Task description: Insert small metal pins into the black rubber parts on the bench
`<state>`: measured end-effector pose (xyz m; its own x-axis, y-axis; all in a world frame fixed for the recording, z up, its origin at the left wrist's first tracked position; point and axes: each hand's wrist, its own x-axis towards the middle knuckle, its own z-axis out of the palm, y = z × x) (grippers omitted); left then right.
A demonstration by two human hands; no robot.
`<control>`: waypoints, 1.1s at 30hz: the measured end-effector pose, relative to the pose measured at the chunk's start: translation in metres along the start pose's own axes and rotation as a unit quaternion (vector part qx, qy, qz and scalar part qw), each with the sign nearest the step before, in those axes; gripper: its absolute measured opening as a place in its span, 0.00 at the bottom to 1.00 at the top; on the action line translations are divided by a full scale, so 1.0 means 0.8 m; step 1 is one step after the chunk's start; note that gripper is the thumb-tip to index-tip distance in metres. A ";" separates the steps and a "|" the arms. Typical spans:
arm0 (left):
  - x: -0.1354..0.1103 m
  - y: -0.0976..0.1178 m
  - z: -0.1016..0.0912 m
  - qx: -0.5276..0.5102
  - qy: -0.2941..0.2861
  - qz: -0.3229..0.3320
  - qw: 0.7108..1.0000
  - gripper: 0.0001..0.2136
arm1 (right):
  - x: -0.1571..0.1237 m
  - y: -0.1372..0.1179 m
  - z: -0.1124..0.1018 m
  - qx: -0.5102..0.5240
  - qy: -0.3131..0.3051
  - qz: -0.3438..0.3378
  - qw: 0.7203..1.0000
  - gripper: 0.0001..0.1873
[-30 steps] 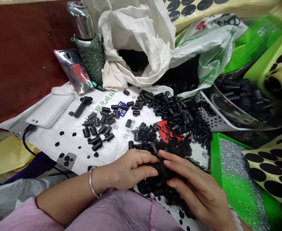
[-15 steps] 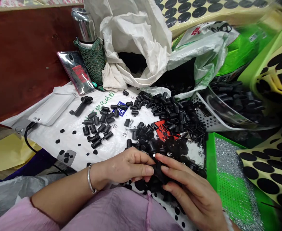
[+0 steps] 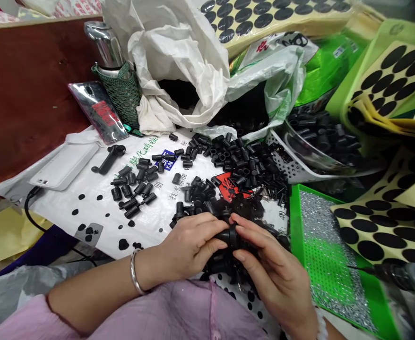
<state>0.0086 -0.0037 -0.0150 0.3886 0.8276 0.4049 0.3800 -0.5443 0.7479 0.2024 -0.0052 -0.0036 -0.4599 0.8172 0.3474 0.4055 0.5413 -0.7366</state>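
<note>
Between my hands, low over the front of the work surface, is a black plastic part (image 3: 232,237) with a round collar. My left hand (image 3: 189,245) wraps its fingers and thumb around the part's left end. From the other side, my right hand (image 3: 274,264) pinches the collar between thumb and fingertips. Its full shape is partly hidden by my fingers. Just beyond my hands lies a pile of black plastic pieces (image 3: 202,193), and short black cylinders (image 3: 136,189) are scattered to the left.
A green tray (image 3: 295,236) of small metal pieces stands right, with a dark pointed tool (image 3: 388,274) over it. Behind are a white perforated basket (image 3: 292,170), a white sack (image 3: 179,47), a flask (image 3: 104,45) and a phone (image 3: 99,113). A cabled white device (image 3: 65,163) lies left.
The camera view has shifted, so the surroundings appear farther left. The black part in my hands has turned and its collar shows more clearly. A dark pointed tool now shows at the right edge.
</note>
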 end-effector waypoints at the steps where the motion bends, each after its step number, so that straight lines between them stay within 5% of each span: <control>1: -0.001 0.000 0.002 -0.014 -0.005 -0.016 1.000 0.10 | 0.000 0.000 -0.002 -0.022 -0.011 -0.008 1.000 0.19; 7: -0.002 0.007 -0.003 -0.143 -0.040 -0.099 0.984 0.10 | 0.010 -0.005 -0.020 -0.036 -0.109 -0.050 0.992 0.29; 13: -0.003 0.013 -0.009 -0.353 -0.125 -0.259 0.890 0.13 | 0.015 -0.008 -0.025 -0.006 -0.118 -0.098 0.988 0.25; 19: -0.004 0.012 0.001 -0.094 0.022 -0.109 0.989 0.09 | 0.018 -0.007 -0.008 -0.066 -0.045 -0.069 0.994 0.20; 25: -0.013 0.004 0.007 -0.086 0.024 -0.064 0.994 0.10 | 0.019 -0.012 -0.006 -0.131 -0.034 -0.061 0.989 0.19; 30: -0.012 0.008 0.000 -0.114 0.006 -0.086 0.990 0.10 | 0.026 -0.021 -0.024 -0.197 -0.099 -0.108 0.969 0.29; 33: -0.012 0.011 -0.003 -0.133 -0.008 -0.091 0.987 0.10 | 0.034 -0.026 -0.035 -0.177 -0.169 -0.112 0.963 0.25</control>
<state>0.0064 -0.0163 -0.0112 0.3480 0.9051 0.2442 0.2117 -0.3296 0.9201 0.2035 0.0116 0.0377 -0.7738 0.5931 0.2225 0.4822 0.7793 -0.4003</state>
